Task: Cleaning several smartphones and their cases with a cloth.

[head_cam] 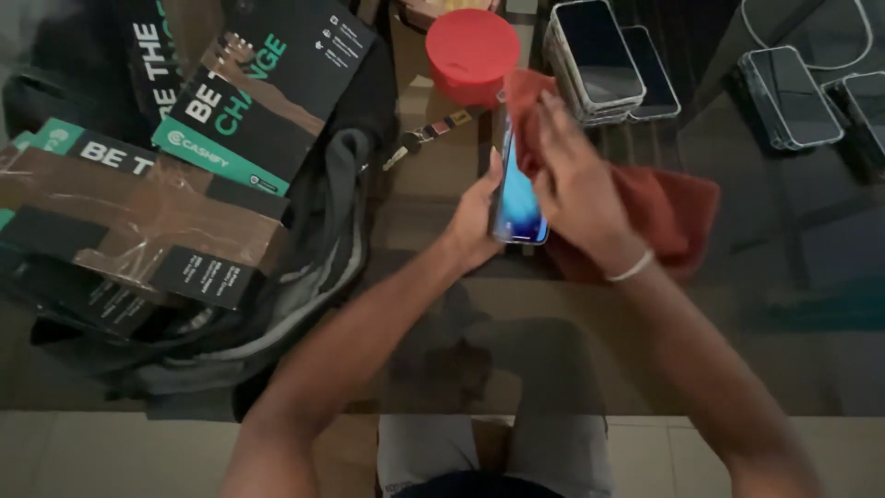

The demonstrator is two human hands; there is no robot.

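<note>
Where hands (530, 198) meet, dark glass table (793, 277).

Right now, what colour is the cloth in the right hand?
Red: the cloth in the right hand shows best in the head view.

Glossy glass phone (518, 198), soft matt red cloth (668, 217). Smooth reflective counter (793, 277). Matt cardboard boxes (138, 217) under shiny brown tape; smooth red plastic lid (472, 48).
</note>
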